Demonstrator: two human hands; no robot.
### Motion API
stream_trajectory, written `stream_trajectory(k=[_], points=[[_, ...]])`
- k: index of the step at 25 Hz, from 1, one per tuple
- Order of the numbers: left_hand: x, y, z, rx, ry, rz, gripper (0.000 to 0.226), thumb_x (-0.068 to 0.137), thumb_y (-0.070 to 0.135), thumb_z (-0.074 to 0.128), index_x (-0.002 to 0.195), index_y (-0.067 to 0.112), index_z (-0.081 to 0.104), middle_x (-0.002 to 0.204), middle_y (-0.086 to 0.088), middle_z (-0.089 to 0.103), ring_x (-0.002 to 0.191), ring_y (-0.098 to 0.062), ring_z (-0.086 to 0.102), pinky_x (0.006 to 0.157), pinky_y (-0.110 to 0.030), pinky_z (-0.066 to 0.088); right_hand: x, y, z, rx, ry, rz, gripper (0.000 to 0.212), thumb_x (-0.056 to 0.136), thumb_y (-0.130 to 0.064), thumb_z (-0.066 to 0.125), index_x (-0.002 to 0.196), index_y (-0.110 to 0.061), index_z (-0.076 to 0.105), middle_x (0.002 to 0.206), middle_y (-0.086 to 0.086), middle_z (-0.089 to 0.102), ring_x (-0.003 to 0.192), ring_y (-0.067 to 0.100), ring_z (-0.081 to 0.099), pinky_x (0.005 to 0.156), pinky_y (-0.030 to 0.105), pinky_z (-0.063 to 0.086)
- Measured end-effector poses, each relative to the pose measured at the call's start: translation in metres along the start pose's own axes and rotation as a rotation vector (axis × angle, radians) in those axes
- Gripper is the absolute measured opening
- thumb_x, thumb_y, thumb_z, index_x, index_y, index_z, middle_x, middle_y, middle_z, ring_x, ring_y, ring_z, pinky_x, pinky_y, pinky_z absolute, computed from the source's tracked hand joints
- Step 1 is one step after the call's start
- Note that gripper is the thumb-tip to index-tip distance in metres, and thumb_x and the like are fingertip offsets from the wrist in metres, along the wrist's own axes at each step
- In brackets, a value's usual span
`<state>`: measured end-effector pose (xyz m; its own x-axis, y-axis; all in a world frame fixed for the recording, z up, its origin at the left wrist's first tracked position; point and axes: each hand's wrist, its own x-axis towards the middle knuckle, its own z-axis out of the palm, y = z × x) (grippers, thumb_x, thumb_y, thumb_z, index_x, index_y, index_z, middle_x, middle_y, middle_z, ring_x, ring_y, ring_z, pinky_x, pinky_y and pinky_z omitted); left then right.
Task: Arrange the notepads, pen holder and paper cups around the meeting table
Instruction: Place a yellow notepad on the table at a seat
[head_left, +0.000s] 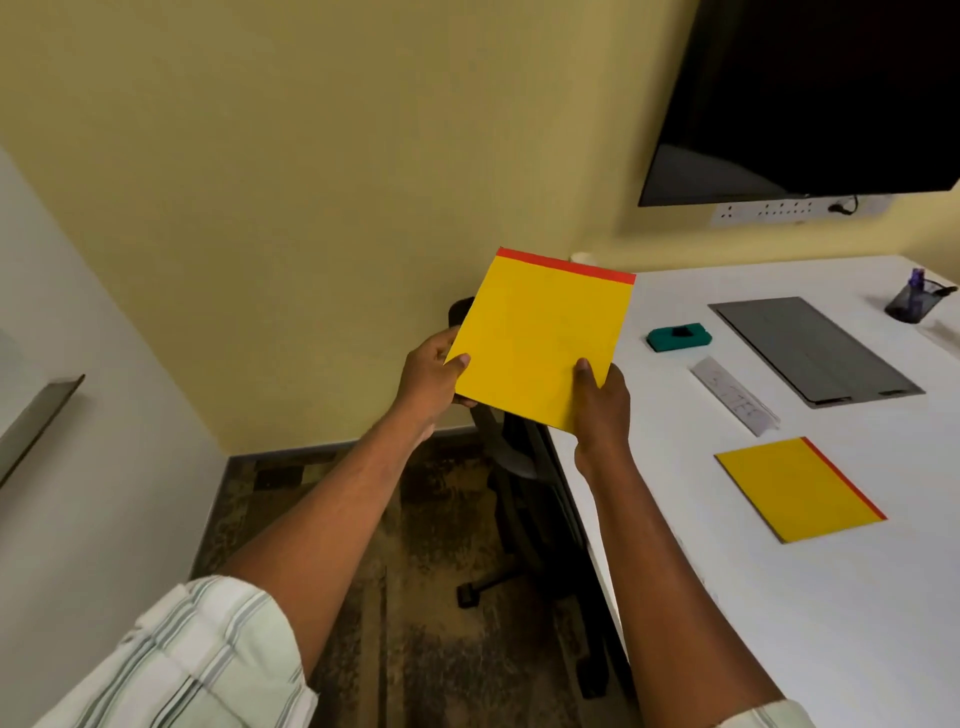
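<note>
Both hands, left hand (434, 371) and right hand (602, 402), pinched the notepad (540, 338) by its near corners; table (675, 519) lay right, right hand nearer, red edge far

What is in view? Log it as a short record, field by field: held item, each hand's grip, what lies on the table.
held item: yellow notepad with red top strip, raised in the air beside the table's corner
left hand: grip shut on the pad's lower left corner
right hand: grip shut on the pad's lower right edge
table: white, to the right
second notepad: flat on the table, untouched
pen holder: dark mesh, far right
other items: teal eraser, grey panel, paper strip
paper cups: none clearly visible
</note>
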<state>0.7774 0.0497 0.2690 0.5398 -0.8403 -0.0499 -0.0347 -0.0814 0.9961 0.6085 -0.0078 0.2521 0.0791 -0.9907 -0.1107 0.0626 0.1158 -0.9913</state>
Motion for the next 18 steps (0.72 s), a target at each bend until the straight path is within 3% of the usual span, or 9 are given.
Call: stream_trajectory(k=[2, 5, 7, 10, 13, 14, 16, 18], points=[[0.043, 0.000, -0.003, 0.006, -0.028, 0.023, 0.038, 0.095, 0.007, 0.050, 0.132, 0.016, 0.050, 0.119, -0.009, 0.058, 0.085, -0.021, 0.062, 0.053, -0.029, 0.058, 0.030, -0.002, 0.020, -0.009, 0.048, 0.006, 0.043, 0.100, -0.034, 0.045, 0.139, -0.016, 0.042, 0.134, 0.006, 0.052, 0.114, 0.022, 0.053, 0.095, 0.039, 0.044], [0.111, 0.002, -0.005, 0.015, -0.057, 0.024, 0.033, 0.095, 0.008, 0.050, 0.128, 0.010, 0.053, 0.122, -0.012, 0.060, 0.100, -0.027, 0.060, 0.081, -0.044, 0.056, 0.074, -0.009, 0.051, -0.008, 0.122, 0.005, 0.043, 0.100, -0.035, 0.044, 0.139, -0.017, 0.042, 0.134, 0.005, 0.052, 0.116, 0.025, 0.053, 0.102, 0.046, 0.044], [0.156, 0.005, -0.008, 0.005, -0.107, 0.048, 0.031, 0.095, 0.008, 0.051, 0.126, 0.007, 0.054, 0.120, -0.012, 0.061, 0.100, -0.028, 0.062, 0.081, -0.043, 0.057, 0.104, -0.014, 0.076, 0.009, 0.182, 0.001, 0.041, 0.100, -0.035, 0.044, 0.137, -0.018, 0.043, 0.130, 0.004, 0.053, 0.113, 0.024, 0.053, 0.101, 0.045, 0.044], [0.226, 0.007, -0.018, 0.026, -0.236, 0.048, 0.029, 0.095, 0.007, 0.050, 0.124, 0.003, 0.054, 0.109, -0.008, 0.060, 0.082, -0.021, 0.063, 0.065, -0.035, 0.060, 0.144, -0.021, 0.115, 0.035, 0.281, 0.011, 0.036, 0.100, -0.031, 0.045, 0.133, -0.016, 0.046, 0.125, 0.004, 0.054, 0.106, 0.021, 0.053, 0.098, 0.043, 0.046], [0.290, 0.011, -0.028, 0.085, -0.308, 0.075, 0.033, 0.093, 0.012, 0.055, 0.125, 0.007, 0.056, 0.124, -0.013, 0.060, 0.107, -0.033, 0.061, 0.087, -0.053, 0.054, 0.177, -0.031, 0.150, 0.035, 0.371, 0.045, 0.038, 0.100, -0.031, 0.046, 0.134, -0.014, 0.045, 0.128, 0.006, 0.053, 0.105, 0.022, 0.052, 0.099, 0.045, 0.046], [0.312, 0.013, -0.030, 0.093, -0.333, 0.087, 0.033, 0.092, 0.011, 0.056, 0.125, 0.007, 0.056, 0.126, -0.015, 0.059, 0.110, -0.033, 0.059, 0.086, -0.049, 0.055, 0.190, -0.031, 0.163, 0.041, 0.399, 0.050, 0.039, 0.100, -0.031, 0.046, 0.135, -0.014, 0.045, 0.128, 0.006, 0.053, 0.106, 0.023, 0.052, 0.099, 0.046, 0.046], [0.349, 0.012, -0.032, 0.077, -0.381, 0.062, 0.033, 0.093, 0.009, 0.055, 0.126, 0.007, 0.056, 0.127, -0.017, 0.057, 0.103, -0.031, 0.060, 0.064, -0.032, 0.060, 0.212, -0.030, 0.185, 0.047, 0.458, 0.069, 0.039, 0.100, -0.033, 0.046, 0.134, -0.015, 0.045, 0.127, 0.004, 0.053, 0.109, 0.025, 0.053, 0.100, 0.049, 0.046], [0.379, 0.008, -0.030, 0.029, -0.424, 0.022, 0.036, 0.093, 0.008, 0.055, 0.129, 0.006, 0.054, 0.131, -0.020, 0.053, 0.092, -0.028, 0.062, 0.047, -0.024, 0.055, 0.234, -0.028, 0.199, 0.039, 0.498, 0.090, 0.038, 0.099, -0.034, 0.047, 0.132, -0.015, 0.046, 0.128, 0.007, 0.054, 0.112, 0.028, 0.054, 0.099, 0.050, 0.046]])
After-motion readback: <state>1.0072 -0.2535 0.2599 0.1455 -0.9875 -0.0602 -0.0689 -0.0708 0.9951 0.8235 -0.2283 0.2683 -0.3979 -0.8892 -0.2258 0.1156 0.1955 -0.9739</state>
